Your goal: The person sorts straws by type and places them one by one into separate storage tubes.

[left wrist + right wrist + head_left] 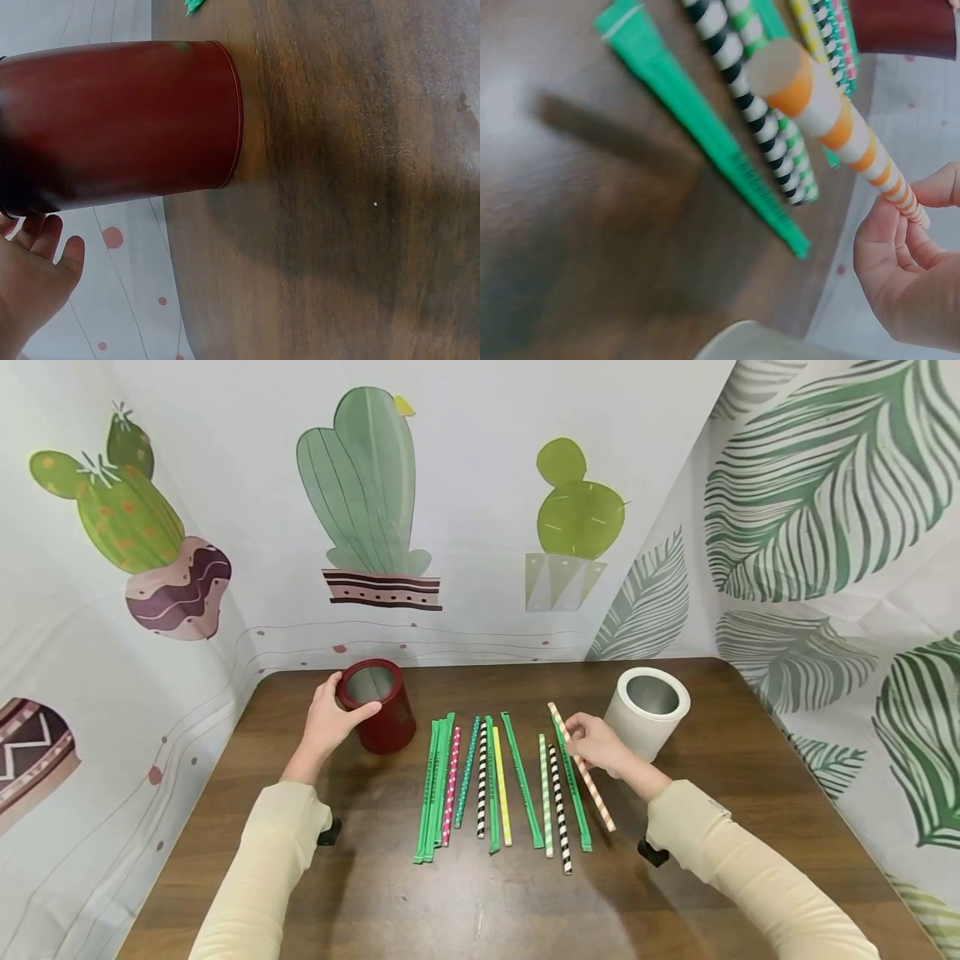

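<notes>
In my right hand [596, 745] an orange-and-white striped paper straw [840, 131] is pinched between thumb and fingertips. Its near end is raised off the table, with a shadow beneath. Close by lies a green wrapped straw [576, 802], partly overlapped by it in the head view. My left hand [327, 720] holds the red canister [387, 727] near its rim, thumb across the front, fingers round the left side. The left wrist view shows the canister's side [127, 124] and fingers [49, 236] by its top. A white canister [641, 727] stands just behind my right hand.
Between the canisters several straws lie in a loose row on the wooden table [405, 902]: green wrapped ones [429, 793], pink dotted [452, 785], teal dotted [467, 772], black striped [482, 781], yellow striped [502, 785] and green striped [545, 797]. A cactus-print cloth [480, 527] hangs behind.
</notes>
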### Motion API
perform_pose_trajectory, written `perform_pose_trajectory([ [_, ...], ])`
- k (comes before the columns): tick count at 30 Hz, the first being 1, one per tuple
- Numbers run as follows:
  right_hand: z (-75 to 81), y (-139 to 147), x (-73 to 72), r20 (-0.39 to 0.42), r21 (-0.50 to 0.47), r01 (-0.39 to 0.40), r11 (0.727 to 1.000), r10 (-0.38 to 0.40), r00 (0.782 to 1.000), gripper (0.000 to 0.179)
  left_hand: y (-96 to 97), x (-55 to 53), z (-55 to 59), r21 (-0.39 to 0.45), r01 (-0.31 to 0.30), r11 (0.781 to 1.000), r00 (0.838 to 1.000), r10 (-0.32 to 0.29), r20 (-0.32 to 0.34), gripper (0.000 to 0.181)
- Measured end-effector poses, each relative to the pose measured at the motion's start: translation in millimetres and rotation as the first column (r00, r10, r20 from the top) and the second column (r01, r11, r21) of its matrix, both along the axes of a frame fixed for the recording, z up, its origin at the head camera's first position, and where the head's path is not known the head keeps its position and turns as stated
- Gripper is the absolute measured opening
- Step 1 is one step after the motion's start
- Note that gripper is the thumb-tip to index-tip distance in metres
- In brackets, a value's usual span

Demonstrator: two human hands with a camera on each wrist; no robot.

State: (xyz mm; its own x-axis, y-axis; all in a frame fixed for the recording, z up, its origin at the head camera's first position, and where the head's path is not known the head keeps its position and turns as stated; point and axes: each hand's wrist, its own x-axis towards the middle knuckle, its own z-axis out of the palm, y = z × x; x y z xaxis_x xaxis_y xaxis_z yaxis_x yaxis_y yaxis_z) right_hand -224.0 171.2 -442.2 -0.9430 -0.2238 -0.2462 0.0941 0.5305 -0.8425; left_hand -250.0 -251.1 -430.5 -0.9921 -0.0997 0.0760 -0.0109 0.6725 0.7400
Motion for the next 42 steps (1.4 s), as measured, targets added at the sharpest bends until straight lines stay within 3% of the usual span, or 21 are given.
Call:
perform_pose_trajectory([
  [8,35.4,-24,-11.3,0.005,-0.167,-0.045,0.985,0.046,0.999,0.041,-1.2,0.2,0.3,0.0,-0.01,1.0,1.0,0.01,-0.001,0.1],
  [21,83.4,-71,-28.3,-0.036,-0.366,-0.067,0.928,0.058,0.998,0.042,-1.3,3.1,4.5,-0.005,-0.019,1.0,1.0,0.019,-0.001,0.101],
  [34,110.6,-121,-43.0,-0.061,-0.56,0.007,0.828,-0.05,0.997,0.022,0.6,3.9,4.7,-0.001,-0.021,1.0,1.0,0.021,0.004,0.1],
  [42,126.1,-143,-47.5,-0.038,-0.676,0.058,0.735,-0.113,0.993,0.015,0.6,2.0,3.4,-0.012,-0.023,1.0,1.0,0.023,0.002,0.099],
])
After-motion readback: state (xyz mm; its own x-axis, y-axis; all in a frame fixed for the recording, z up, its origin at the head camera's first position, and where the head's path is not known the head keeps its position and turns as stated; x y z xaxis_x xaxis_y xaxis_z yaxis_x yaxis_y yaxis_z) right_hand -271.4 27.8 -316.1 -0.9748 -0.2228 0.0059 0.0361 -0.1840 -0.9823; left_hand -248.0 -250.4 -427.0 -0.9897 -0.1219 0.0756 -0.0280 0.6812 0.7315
